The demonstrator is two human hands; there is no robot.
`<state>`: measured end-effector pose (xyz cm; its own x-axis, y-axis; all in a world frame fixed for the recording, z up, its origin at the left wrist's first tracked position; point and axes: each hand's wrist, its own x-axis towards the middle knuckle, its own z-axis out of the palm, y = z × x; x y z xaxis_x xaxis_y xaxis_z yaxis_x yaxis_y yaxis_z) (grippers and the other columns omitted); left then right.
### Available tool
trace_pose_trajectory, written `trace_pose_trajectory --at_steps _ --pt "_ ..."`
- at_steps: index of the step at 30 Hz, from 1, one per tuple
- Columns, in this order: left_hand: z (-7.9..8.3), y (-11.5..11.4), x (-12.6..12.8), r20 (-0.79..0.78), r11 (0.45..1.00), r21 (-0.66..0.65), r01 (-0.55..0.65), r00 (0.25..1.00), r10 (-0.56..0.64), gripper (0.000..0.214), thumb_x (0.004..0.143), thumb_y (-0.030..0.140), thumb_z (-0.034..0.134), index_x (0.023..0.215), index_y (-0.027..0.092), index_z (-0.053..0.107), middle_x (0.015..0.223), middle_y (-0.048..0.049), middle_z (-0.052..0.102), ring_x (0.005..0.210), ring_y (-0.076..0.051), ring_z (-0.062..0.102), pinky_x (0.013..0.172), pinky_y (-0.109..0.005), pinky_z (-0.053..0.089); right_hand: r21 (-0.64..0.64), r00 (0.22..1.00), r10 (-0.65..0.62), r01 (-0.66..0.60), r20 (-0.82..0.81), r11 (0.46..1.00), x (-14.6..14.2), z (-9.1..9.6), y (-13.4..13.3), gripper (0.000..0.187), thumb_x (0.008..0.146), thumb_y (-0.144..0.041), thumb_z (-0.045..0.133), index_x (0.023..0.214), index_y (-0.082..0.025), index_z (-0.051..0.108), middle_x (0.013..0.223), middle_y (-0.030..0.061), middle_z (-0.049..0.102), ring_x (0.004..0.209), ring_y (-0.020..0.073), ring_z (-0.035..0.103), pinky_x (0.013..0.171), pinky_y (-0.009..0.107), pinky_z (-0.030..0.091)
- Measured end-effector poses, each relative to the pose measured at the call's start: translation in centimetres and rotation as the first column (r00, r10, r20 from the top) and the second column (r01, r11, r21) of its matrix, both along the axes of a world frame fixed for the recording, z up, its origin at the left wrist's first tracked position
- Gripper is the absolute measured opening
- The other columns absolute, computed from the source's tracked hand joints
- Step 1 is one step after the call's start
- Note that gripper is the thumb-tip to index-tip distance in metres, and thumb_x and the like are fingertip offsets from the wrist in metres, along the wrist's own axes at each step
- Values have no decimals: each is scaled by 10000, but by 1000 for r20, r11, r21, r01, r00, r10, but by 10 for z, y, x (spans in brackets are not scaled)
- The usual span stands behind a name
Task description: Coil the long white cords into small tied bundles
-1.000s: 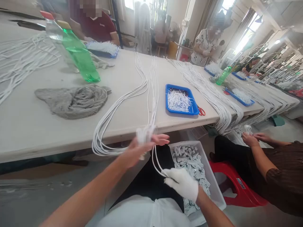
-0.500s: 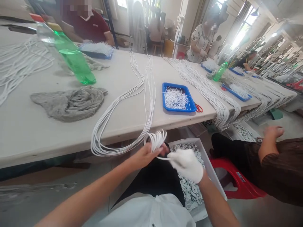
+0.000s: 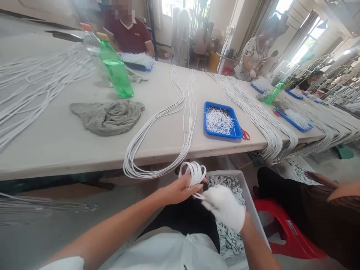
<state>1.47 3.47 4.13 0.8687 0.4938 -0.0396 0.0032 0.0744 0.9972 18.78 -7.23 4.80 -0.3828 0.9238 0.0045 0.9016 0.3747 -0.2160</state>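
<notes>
Head view: I have the left hand (image 3: 187, 187) clasped round a coil (image 3: 195, 172) of white cord, its loops fanned upward, just in front of the table (image 3: 168, 146)'s near edge. The gloved right hand (image 3: 225, 208), smeared by motion, seems to pinch the cord tail (image 3: 199, 195) just beside it. To do this well, I'd hold the coil's waist firmly so the loops don't slip apart, and draw the tail snug, without crushing the loops.

A cord loop (image 3: 146, 174) sags over the near edge, its strands running to the far edge. Right of them, toward the near edge, sits a blue tray (image 3: 225, 135) of white clippings, red-handled scissors (image 3: 246, 135) by its corner. To the left I see a crumpled grey cloth (image 3: 112, 118) and, behind it, a green bottle (image 3: 119, 77).

Below the near edge, a pale bin (image 3: 254, 210) holds cord bundles (image 3: 230, 236); beside it, a neighbour (image 3: 317, 198) sits on a red stool (image 3: 289, 228). A person in maroon (image 3: 128, 35) is at the far edge, against bright windows.
</notes>
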Motion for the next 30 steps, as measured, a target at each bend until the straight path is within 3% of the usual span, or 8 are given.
trace_pose_trajectory --at_steps 3,8,14,17,19,22,25,30 --pt "-15 -7 3 -93 982 -103 158 981 -168 372 895 467 496 984 124 608 473 31 533 377 -81 421 403 -186 313 47 994 -112 112 -8 993 26 18 15 122 863 -175 534 931 -174 636 796 46 666 798 195 590 814 317 395" --pt "-19 -15 5 -60 958 -200 204 974 -220 334 824 448 608 856 119 654 407 54 474 370 -67 384 408 -182 276 -122 974 -170 189 151 974 20 6 27 714 795 -266 621 1426 -119 319 1055 154 656 880 273 632 804 361 424" --pt "-17 -9 0 -18 947 -264 182 981 -193 345 821 422 611 639 131 649 413 10 536 524 -112 536 689 -229 451 -395 967 -238 254 91 883 27 -3 32 573 901 -371 485 1414 -149 355 950 125 704 899 282 665 737 329 456" --pt "-19 -8 0 -32 928 -315 201 975 -222 303 823 420 610 814 126 687 363 57 475 383 -81 423 577 -220 431 -261 979 -201 201 26 944 24 -3 34 764 794 -369 631 1438 -116 305 1214 196 603 1141 330 554 932 440 410" --pt "-18 -9 1 -12 890 -358 283 952 -307 317 817 420 615 899 122 684 401 53 506 348 -70 390 468 -203 366 -102 995 -49 40 -88 994 16 -2 34 879 711 -307 708 1451 -113 275 1426 207 411 1333 343 345 1093 512 227" --pt "-13 -12 1 88 812 -446 376 921 -378 288 788 384 649 890 114 667 539 2 608 368 -70 441 421 -200 324 -71 916 125 -164 -381 984 8 2 35 806 748 -253 661 1451 -163 276 1484 138 350 1372 278 297 1142 476 180" --pt "-12 -14 0 198 761 -546 352 936 -292 267 783 378 656 835 118 633 490 18 559 353 -80 437 418 -215 331 -194 784 8 -164 -621 967 8 1 35 641 813 -164 535 1418 -219 329 1387 70 495 1257 192 477 1063 361 369" --pt "-18 -11 -2 243 776 -578 253 961 -133 361 841 447 587 898 95 639 358 82 396 284 -59 332 439 -229 341 -176 887 -169 102 -430 979 11 -6 35 541 821 -162 530 1353 -194 440 1296 112 579 1136 249 584 959 390 453"
